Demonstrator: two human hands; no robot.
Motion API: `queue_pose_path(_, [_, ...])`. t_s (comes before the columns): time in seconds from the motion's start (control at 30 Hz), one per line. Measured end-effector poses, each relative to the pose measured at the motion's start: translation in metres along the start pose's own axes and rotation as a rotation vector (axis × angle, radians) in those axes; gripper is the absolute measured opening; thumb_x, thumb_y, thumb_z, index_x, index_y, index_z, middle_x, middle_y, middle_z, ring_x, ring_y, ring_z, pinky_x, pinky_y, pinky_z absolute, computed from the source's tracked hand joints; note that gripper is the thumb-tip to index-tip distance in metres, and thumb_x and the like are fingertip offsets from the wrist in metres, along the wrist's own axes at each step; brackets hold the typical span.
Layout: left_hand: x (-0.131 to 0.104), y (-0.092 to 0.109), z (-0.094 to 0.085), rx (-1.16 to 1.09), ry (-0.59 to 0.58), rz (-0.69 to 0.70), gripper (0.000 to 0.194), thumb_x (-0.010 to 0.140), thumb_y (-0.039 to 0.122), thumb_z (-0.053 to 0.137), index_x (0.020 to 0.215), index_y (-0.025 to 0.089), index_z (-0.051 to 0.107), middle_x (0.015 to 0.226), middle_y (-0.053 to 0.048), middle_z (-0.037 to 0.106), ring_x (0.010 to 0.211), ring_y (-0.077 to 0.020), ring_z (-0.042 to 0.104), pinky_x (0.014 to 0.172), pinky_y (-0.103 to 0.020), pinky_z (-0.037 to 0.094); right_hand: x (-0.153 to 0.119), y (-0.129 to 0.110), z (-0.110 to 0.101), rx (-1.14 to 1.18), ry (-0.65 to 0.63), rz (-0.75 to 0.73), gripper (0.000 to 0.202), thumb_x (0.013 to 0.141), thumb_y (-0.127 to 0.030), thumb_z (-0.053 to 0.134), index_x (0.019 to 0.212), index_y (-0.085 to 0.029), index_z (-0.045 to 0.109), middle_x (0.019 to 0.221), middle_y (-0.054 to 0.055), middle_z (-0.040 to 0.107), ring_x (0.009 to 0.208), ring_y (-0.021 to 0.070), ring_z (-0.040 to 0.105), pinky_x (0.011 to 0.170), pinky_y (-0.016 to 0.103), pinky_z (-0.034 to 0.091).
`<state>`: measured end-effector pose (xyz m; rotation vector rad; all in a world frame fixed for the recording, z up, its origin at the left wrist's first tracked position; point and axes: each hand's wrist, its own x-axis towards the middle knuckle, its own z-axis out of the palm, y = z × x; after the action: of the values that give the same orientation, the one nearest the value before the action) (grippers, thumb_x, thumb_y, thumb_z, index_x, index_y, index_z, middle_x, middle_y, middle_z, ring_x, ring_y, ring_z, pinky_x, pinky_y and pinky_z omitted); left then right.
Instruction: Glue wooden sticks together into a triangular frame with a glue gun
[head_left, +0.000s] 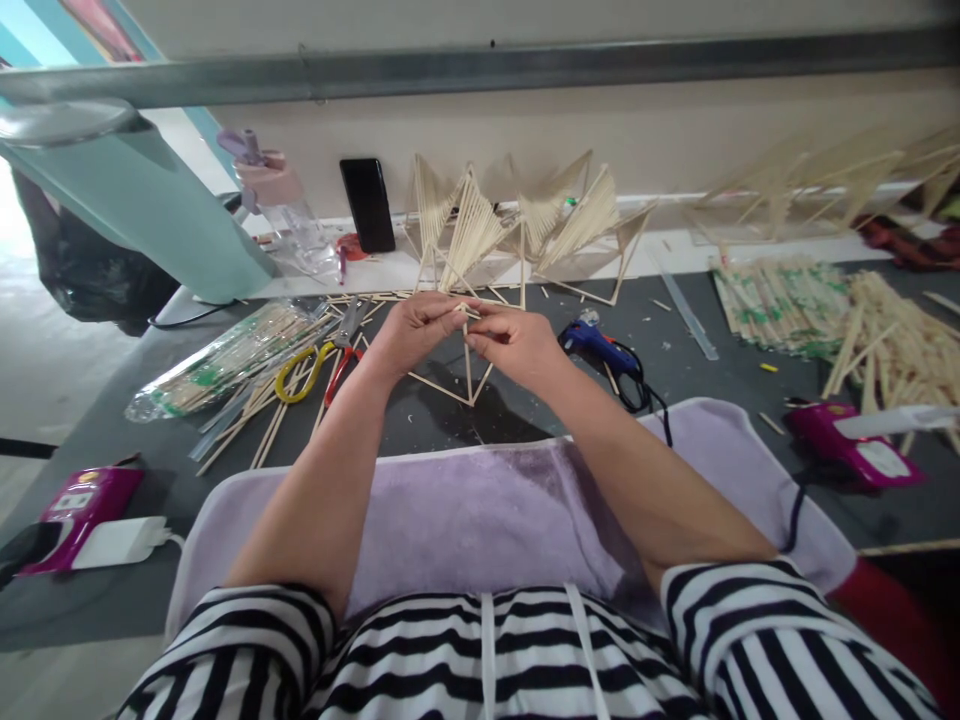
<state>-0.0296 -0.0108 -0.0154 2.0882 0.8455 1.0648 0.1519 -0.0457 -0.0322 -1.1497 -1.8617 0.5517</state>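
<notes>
My left hand [415,330] and my right hand [514,340] meet over the grey table [420,420]. Together they pinch the top of a small frame of thin wooden sticks [469,380], whose lower corner rests on the table. The fingertips of both hands touch at the joint where the sticks come together. A blue glue gun [596,345] lies just right of my right hand. Yellow-handled scissors [311,370] and red-handled pliers [341,365] lie just left of my left hand.
Finished fan-shaped stick structures [525,225] stand at the back by a black phone [367,205] and a water bottle [281,205]. Bundles of sticks [862,320] lie right, a packet of sticks [225,360] left. Pink devices [855,445] [75,505] sit at both sides. A lilac towel [480,515] covers the near edge.
</notes>
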Motion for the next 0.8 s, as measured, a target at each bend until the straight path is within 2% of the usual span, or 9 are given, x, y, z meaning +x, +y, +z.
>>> queue_pose_path(0.1, [0.000, -0.001, 0.000, 0.022, -0.004, 0.000, 0.033, 0.086, 0.047, 0.062, 0.100, 0.022, 0.078, 0.099, -0.005, 0.075, 0.096, -0.0206, 0.066, 0.091, -0.032, 0.049, 0.003, -0.007, -0.027, 0.034, 0.061, 0.045, 0.015, 0.080, -0.027, 0.066, 0.089, -0.023, 0.077, 0.114, 0.004, 0.073, 0.088, 0.0188, 0.071, 0.073, 0.031, 0.057])
queue_pose_path(0.2, [0.000, -0.003, 0.000, 0.046, 0.009, -0.004, 0.034, 0.086, 0.048, 0.061, 0.102, 0.023, 0.078, 0.099, -0.004, 0.075, 0.094, -0.0203, 0.066, 0.091, -0.033, 0.049, 0.005, -0.008, -0.076, -0.011, 0.168, 0.157, 0.021, 0.083, -0.033, 0.064, 0.094, -0.020, 0.076, 0.093, 0.005, 0.075, 0.068, 0.0146, 0.069, 0.066, 0.030, 0.056])
queue_pose_path(0.3, [0.001, -0.005, 0.001, 0.048, 0.015, 0.009, 0.033, 0.086, 0.047, 0.062, 0.102, 0.023, 0.077, 0.099, -0.004, 0.075, 0.094, -0.0201, 0.067, 0.090, -0.033, 0.049, 0.000, 0.010, -0.123, -0.120, 0.311, 0.295, 0.023, 0.084, -0.031, 0.062, 0.097, -0.018, 0.075, 0.071, 0.003, 0.071, 0.057, 0.0127, 0.065, 0.064, 0.030, 0.055])
queue_pose_path(0.37, [0.001, -0.006, 0.001, 0.051, 0.017, 0.019, 0.031, 0.087, 0.044, 0.062, 0.103, 0.022, 0.077, 0.101, -0.005, 0.075, 0.094, -0.0199, 0.067, 0.090, -0.033, 0.049, -0.010, 0.031, -0.142, -0.216, 0.346, 0.405, 0.023, 0.083, -0.032, 0.061, 0.095, -0.018, 0.075, 0.065, 0.002, 0.068, 0.056, 0.0147, 0.064, 0.064, 0.034, 0.056])
queue_pose_path(0.47, [0.001, -0.006, 0.001, 0.060, 0.023, 0.029, 0.028, 0.087, 0.040, 0.062, 0.103, 0.022, 0.077, 0.102, -0.005, 0.075, 0.095, -0.0205, 0.067, 0.090, -0.033, 0.049, -0.030, 0.061, -0.151, -0.431, 0.276, 0.506, 0.022, 0.082, -0.031, 0.061, 0.091, -0.018, 0.075, 0.068, 0.004, 0.069, 0.067, 0.0204, 0.068, 0.073, 0.040, 0.056])
queue_pose_path(0.53, [0.000, -0.006, 0.001, 0.062, 0.025, 0.028, 0.027, 0.087, 0.039, 0.062, 0.101, 0.022, 0.078, 0.104, -0.005, 0.075, 0.097, -0.0214, 0.068, 0.091, -0.034, 0.050, -0.044, 0.074, -0.150, -0.560, 0.184, 0.529, 0.021, 0.082, -0.030, 0.061, 0.093, -0.018, 0.075, 0.082, 0.007, 0.073, 0.082, 0.0236, 0.069, 0.082, 0.042, 0.054])
queue_pose_path(0.67, [0.000, -0.006, 0.001, 0.061, 0.027, 0.014, 0.027, 0.085, 0.043, 0.063, 0.098, 0.024, 0.078, 0.107, -0.005, 0.075, 0.100, -0.0230, 0.067, 0.094, -0.034, 0.050, -0.062, 0.082, -0.142, -0.613, -0.052, 0.587, 0.029, 0.080, -0.031, 0.063, 0.105, -0.018, 0.071, 0.104, 0.010, 0.074, 0.095, 0.0244, 0.067, 0.086, 0.039, 0.052])
queue_pose_path(0.8, [0.001, -0.006, 0.000, 0.049, 0.034, 0.017, 0.028, 0.085, 0.042, 0.063, 0.100, 0.024, 0.078, 0.108, -0.005, 0.075, 0.100, -0.0235, 0.068, 0.094, -0.035, 0.050, -0.064, 0.084, -0.128, -0.703, -0.163, 0.550, 0.049, 0.076, -0.029, 0.065, 0.124, -0.017, 0.060, 0.124, 0.015, 0.065, 0.111, 0.0281, 0.062, 0.094, 0.040, 0.048])
